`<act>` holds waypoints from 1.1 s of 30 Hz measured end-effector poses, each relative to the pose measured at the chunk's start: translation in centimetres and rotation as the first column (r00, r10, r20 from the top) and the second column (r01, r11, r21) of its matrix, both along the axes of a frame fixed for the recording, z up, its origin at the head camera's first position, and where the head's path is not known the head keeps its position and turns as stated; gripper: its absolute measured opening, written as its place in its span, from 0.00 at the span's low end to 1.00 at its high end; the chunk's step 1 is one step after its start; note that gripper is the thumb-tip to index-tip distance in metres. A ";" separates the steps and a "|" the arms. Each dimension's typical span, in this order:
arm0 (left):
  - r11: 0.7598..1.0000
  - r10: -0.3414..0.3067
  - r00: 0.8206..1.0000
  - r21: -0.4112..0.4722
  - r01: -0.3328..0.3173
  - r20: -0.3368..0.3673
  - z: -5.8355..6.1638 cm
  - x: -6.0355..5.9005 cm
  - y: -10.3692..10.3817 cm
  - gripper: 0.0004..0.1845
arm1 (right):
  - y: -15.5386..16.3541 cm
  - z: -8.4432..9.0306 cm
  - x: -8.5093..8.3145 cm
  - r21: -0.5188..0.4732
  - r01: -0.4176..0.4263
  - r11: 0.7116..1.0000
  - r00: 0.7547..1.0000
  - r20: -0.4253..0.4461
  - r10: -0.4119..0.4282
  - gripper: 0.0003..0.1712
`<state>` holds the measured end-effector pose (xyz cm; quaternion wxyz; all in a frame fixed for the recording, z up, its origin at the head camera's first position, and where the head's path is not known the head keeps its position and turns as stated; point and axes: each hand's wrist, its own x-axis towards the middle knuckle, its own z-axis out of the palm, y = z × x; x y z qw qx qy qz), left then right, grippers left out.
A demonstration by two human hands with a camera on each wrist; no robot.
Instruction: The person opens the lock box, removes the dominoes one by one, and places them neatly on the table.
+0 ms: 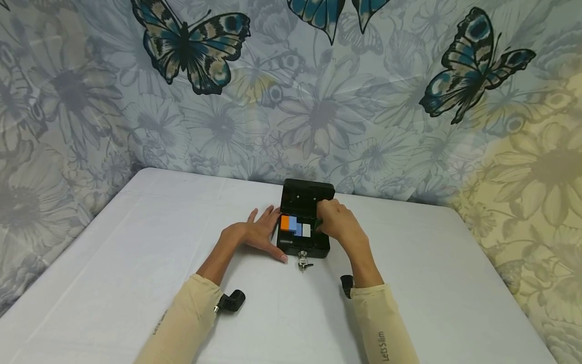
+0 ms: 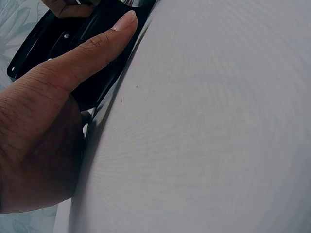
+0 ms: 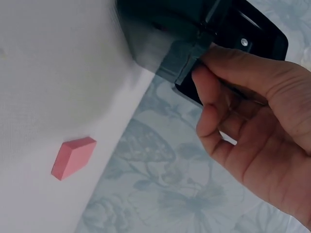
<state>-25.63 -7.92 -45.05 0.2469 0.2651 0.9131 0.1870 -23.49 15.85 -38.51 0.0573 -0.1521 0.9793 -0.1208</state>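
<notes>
A small black box stands open in the middle of the table, lid upright, with a key in its front lock. Inside lie an orange block, a blue block and a white block. My left hand rests flat against the box's left side, fingers straight, thumb along its black edge. My right hand is at the box's right side. In the right wrist view its thumb and forefinger pinch a dark grey block at the box's rim.
A pink block lies loose on the white table near its far edge; the head view does not show it. Floral butterfully-printed fabric hangs behind and beside the table. Wide bare tabletop lies left, right and in front of the box.
</notes>
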 end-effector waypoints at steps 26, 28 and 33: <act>1.000 0.008 1.000 0.010 -0.008 -0.011 -0.1 0.0 0.1 0.74 | 0.3 -0.3 -0.3 -0.050 -0.099 0.994 0.994 0.047 0.101 0.13; 1.000 0.008 1.000 0.011 -0.008 -0.008 -0.1 0.0 0.1 0.74 | 0.3 -0.4 -0.4 -0.052 -0.109 0.993 0.993 0.048 0.112 0.13; 1.000 0.005 1.000 0.010 -0.005 -0.008 0.0 0.0 0.0 0.74 | 0.4 -0.3 -0.5 -0.065 -0.145 0.987 0.989 0.025 0.147 0.13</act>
